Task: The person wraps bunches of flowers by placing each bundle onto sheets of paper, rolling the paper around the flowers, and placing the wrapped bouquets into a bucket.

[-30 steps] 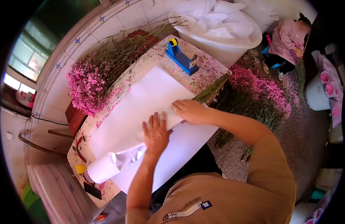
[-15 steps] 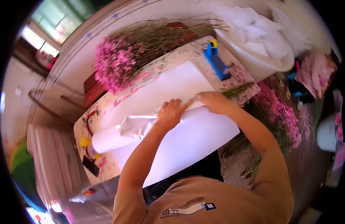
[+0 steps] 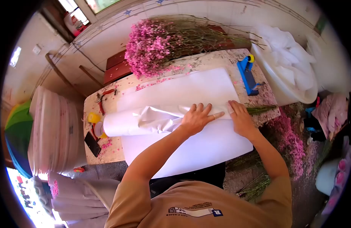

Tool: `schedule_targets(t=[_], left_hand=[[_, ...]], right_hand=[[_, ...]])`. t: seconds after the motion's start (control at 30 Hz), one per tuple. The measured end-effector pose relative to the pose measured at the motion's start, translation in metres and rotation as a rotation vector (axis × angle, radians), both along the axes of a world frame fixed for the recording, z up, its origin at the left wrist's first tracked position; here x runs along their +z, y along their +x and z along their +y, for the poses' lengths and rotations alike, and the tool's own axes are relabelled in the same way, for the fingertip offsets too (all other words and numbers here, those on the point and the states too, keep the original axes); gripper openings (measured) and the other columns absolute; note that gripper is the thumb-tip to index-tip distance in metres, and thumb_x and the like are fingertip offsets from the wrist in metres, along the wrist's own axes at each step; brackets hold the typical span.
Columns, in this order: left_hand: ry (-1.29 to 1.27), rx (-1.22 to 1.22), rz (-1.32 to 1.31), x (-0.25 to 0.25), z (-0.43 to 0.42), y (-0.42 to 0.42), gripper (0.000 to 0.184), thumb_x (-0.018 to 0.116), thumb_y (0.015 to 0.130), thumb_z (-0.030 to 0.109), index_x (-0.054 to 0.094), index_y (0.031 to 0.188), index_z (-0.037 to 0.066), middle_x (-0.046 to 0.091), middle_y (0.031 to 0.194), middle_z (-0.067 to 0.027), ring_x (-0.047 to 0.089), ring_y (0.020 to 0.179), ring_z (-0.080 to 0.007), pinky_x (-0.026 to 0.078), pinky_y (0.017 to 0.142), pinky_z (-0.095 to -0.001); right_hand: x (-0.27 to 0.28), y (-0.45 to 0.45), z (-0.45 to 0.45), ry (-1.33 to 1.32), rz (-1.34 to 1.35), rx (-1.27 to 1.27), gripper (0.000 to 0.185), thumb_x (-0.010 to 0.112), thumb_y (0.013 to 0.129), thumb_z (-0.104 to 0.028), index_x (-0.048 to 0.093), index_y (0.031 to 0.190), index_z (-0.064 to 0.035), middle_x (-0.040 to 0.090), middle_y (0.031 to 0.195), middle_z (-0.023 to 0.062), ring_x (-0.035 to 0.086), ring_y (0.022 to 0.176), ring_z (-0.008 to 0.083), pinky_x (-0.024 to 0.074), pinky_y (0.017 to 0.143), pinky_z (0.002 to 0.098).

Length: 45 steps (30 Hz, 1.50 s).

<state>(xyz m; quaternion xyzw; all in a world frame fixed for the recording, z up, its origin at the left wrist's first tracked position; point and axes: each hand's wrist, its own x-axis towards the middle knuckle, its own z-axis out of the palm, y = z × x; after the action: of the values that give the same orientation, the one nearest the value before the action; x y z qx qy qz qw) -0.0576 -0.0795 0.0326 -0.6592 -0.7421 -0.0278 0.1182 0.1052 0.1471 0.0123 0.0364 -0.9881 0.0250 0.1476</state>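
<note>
Left hand seemingly farther right along white paper roll than before.

We see a pale counter, its surface speckled with debris, most thickly toward the right end. Broad white sheets cover its middle and overhang the near edge, with a creased white roll lying lengthwise across them. Along the far edge we find a pink flower bunch, stems pointing right. A blue tape dispenser stands at right, near loose green stems. At left we notice red-handled pliers, a yellow object, a dark phone and scattered petals.
</note>
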Motion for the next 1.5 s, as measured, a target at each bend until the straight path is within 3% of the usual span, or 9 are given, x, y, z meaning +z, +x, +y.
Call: schedule_targets(t=[0.13,0.43,0.6,0.77,0.87,1.0,1.23,1.4,1.5], left_hand=[[-0.023,0.002,0.04,-0.003,-0.005,0.021,0.075,0.057,0.095,0.014,0.036,0.159,0.045,0.048,0.151,-0.0129,0.055,0.117,-0.0375,0.047,0.093,-0.0457],[0.018,0.152,-0.119,0.022,-0.009,0.077,0.071,0.065,0.088,0.017,0.046,0.157,0.024,0.043,0.155,-0.0181,0.049,0.128,-0.0416,0.04,0.103,-0.0556],[-0.253,0.292,-0.461,0.046,0.066,0.045,0.056,0.082,0.067,0.028,0.07,0.119,0.008,0.073,0.105,-0.0146,0.067,0.103,-0.0327,0.049,0.091,-0.0467],[-0.677,0.114,-0.804,0.049,0.141,0.019,0.048,0.085,0.061,0.028,0.077,0.099,0.0,0.076,0.095,-0.0209,0.074,0.089,-0.0348,0.057,0.078,-0.0418],[-0.739,0.0,-0.855,0.057,0.18,0.017,0.051,0.084,0.062,0.021,0.076,0.107,-0.001,0.076,0.094,-0.0187,0.073,0.089,-0.0318,0.056,0.079,-0.0401],[-0.735,-0.011,-0.865,0.067,0.218,0.006,0.047,0.082,0.063,0.016,0.075,0.106,-0.002,0.076,0.095,-0.0199,0.073,0.088,-0.0297,0.057,0.077,-0.0406],[-0.784,-0.002,-0.859,0.056,0.243,0.004,0.046,0.083,0.063,0.016,0.076,0.105,-0.001,0.076,0.092,-0.0167,0.073,0.086,-0.0283,0.057,0.078,-0.0402],[-0.871,-0.002,-1.042,0.076,0.244,-0.008,0.045,0.083,0.065,0.018,0.075,0.105,-0.001,0.076,0.094,-0.0141,0.073,0.086,-0.025,0.057,0.077,-0.0387],[-0.966,0.078,-1.127,0.099,0.252,-0.023,0.046,0.083,0.068,0.018,0.073,0.108,-0.003,0.076,0.096,-0.0141,0.073,0.086,-0.0242,0.059,0.075,-0.0378]], right_hand=[[0.037,-0.009,0.006,-0.199,-0.366,-0.052,0.081,0.081,0.072,-0.026,0.051,0.142,0.0015,0.055,0.143,0.0211,0.05,0.133,0.0384,0.0411,0.113,0.0489],[0.055,-0.04,0.007,-0.376,-0.648,-0.098,0.06,0.089,0.066,-0.023,0.063,0.115,-0.0017,0.072,0.107,0.0192,0.069,0.103,0.0406,0.0555,0.086,0.0513],[0.054,-0.018,0.008,-0.376,-0.68,-0.171,0.057,0.089,0.066,-0.023,0.065,0.113,-0.0011,0.073,0.106,0.0208,0.069,0.104,0.0401,0.0544,0.089,0.049],[0.061,0.014,0.047,-0.417,-0.656,-0.218,0.065,0.091,0.066,-0.027,0.065,0.119,0.0006,0.072,0.11,0.0224,0.069,0.107,0.0395,0.0543,0.09,0.0472],[0.109,0.022,0.079,-0.696,-0.532,-0.267,0.071,0.093,0.07,-0.033,0.065,0.126,0.002,0.073,0.11,0.017,0.071,0.098,0.0283,0.0554,0.087,0.0382],[0.083,-0.004,0.15,-1.308,0.424,-0.444,0.04,0.084,0.086,-0.028,0.071,0.108,0.0029,0.073,0.098,0.0065,0.065,0.085,0.0121,0.0531,0.077,0.0297],[0.038,-0.059,0.184,-1.257,0.308,-0.561,0.033,0.085,0.084,-0.026,0.069,0.079,0.0029,0.067,0.068,0.0084,0.059,0.057,0.0167,0.0473,0.056,0.0347],[0.094,0.053,0.08,-1.241,0.481,-0.334,0.01,0.076,0.089,-0.012,0.073,0.091,-0.0025,0.067,0.104,0.0103,0.063,0.106,0.014,0.0529,0.082,0.0325],[0.052,0.101,0.037,-1.522,0.45,-0.331,0.01,0.075,0.09,-0.012,0.074,0.091,-0.0022,0.069,0.099,0.008,0.065,0.098,0.0152,0.0528,0.084,0.0304]])
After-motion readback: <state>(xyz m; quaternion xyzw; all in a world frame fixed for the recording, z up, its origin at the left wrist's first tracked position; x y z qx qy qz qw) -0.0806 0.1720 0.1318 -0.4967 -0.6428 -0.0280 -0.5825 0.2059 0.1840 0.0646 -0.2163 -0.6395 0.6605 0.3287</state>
